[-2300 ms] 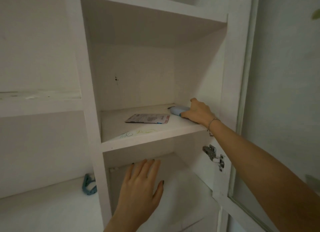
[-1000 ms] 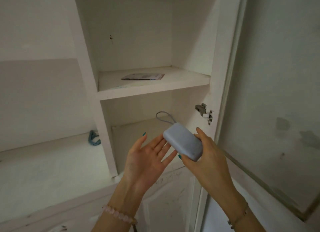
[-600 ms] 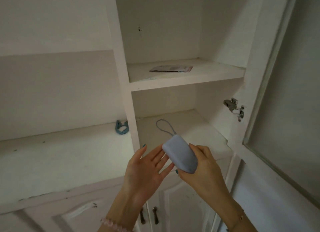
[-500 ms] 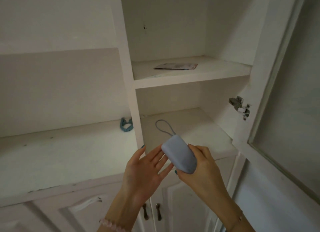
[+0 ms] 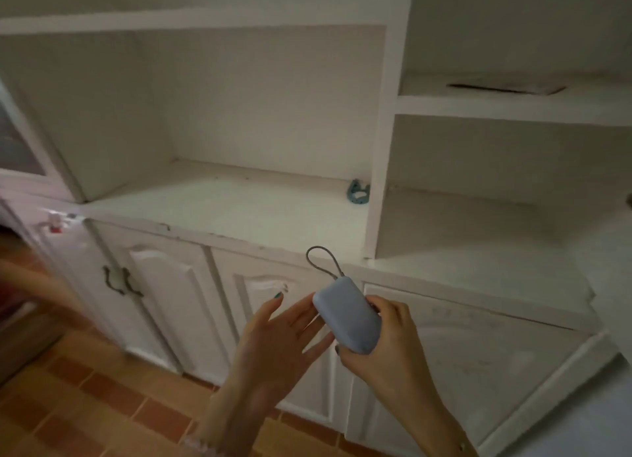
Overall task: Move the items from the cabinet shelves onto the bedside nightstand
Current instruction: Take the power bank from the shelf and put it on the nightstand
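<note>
Pale blue and smooth, one rounded case [image 5: 347, 320] sits in my right hand [image 5: 386, 349], held in the air in front of the lower cabinet doors. My right fingers [image 5: 393, 311] curl round its far side and my thumb comes in under its near end, so I am grasping it. One thin grey loop [image 5: 323, 261] stands up from its top end.

My left hand [image 5: 277, 337] is released, with its palm turned toward the case. Its fingers [image 5: 301, 314] are straight and spread just beside the case's left edge; I cannot tell whether they touch it.

Two more things lie on the cabinet shelves, well apart from each other. One small teal thing [image 5: 358, 192] rests on the wide shelf [image 5: 222, 210], at its back right corner close to the upright divider. One flat packet [image 5: 506, 88] lies on the upper shelf [image 5: 513, 106] of the narrow right-hand compartment, too blurred for me to read.

Below the wide shelf, two dark handles [image 5: 121, 280] sit side by side where two white doors meet. Under me the floor [image 5: 85, 405] is reddish-brown tile.
</note>
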A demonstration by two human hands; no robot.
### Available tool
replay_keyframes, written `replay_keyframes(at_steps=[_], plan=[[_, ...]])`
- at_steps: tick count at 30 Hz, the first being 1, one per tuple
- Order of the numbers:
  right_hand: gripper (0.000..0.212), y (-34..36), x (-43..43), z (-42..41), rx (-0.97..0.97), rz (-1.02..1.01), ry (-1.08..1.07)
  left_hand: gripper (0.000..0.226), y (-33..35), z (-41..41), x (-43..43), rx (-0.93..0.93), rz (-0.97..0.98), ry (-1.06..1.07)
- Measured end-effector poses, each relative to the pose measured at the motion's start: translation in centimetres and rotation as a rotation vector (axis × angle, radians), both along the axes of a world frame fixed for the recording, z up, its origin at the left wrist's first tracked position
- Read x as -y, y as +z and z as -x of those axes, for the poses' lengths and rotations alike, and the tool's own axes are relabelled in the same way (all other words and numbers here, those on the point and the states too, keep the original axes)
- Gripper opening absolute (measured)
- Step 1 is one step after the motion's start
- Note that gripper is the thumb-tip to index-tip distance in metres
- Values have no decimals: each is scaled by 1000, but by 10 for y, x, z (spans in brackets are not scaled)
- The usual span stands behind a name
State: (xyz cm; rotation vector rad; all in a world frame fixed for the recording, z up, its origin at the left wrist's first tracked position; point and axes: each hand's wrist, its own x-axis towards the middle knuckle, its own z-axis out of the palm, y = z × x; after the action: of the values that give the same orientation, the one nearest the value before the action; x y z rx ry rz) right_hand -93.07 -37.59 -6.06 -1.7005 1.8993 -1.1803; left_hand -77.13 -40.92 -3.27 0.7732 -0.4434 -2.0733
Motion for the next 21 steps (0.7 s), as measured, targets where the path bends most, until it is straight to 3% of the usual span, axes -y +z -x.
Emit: replay_keyframes(at_steps=[7,14,21], plan=[[73,-25,-28,-74,147,-177,350,56,-22,-82,-78,12,-71,301],[64,-17,-62,-153,156,-267,601,55,-25,-153,-153,-8,-53,526],[77,-9,-107,-254,37,-95,755,55,-17,-242,-226,-51,-10,752]])
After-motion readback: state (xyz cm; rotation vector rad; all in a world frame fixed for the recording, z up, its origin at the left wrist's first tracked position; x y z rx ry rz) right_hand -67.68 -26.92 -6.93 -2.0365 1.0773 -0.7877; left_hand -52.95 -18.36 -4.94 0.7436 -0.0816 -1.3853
